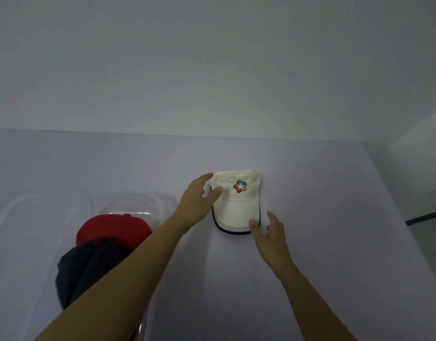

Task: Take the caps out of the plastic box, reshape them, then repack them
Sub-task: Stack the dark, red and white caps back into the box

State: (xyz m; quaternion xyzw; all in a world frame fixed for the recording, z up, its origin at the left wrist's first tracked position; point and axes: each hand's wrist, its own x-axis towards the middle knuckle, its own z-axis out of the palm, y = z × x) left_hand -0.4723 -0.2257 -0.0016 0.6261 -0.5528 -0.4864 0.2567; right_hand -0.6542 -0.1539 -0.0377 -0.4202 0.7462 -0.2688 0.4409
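At the bottom of the frame, 2 bare forearms enter and are cut off by the lower edge. The left forearm crosses the clear plastic box (pixel 40 207) in the lower left and hides part of the dark navy cap (pixel 89 264) inside it. The box walls are faint against the table (pixel 322 183), and its left and near sides run out of frame. A red cap (pixel 111 230) lies in the box just beyond the navy one; which way either points cannot be made out.

The white cap (pixel 236 210) lies outside the box, flat on the table at frame centre. Its long axis runs near to far, with the black-edged brim toward the viewer, the crown away, and the coloured logo (pixel 240 186) facing up.

The right hand (pixel 271 232) is open with relaxed fingers, its thumb touching the brim's lower right corner. The left hand (pixel 196 201) is open and spread, with its thumb on the crown's left side and its fingers at the far left corner. Neither hand grips anything.

A plain wall (pixel 212 70) stands beyond the table.
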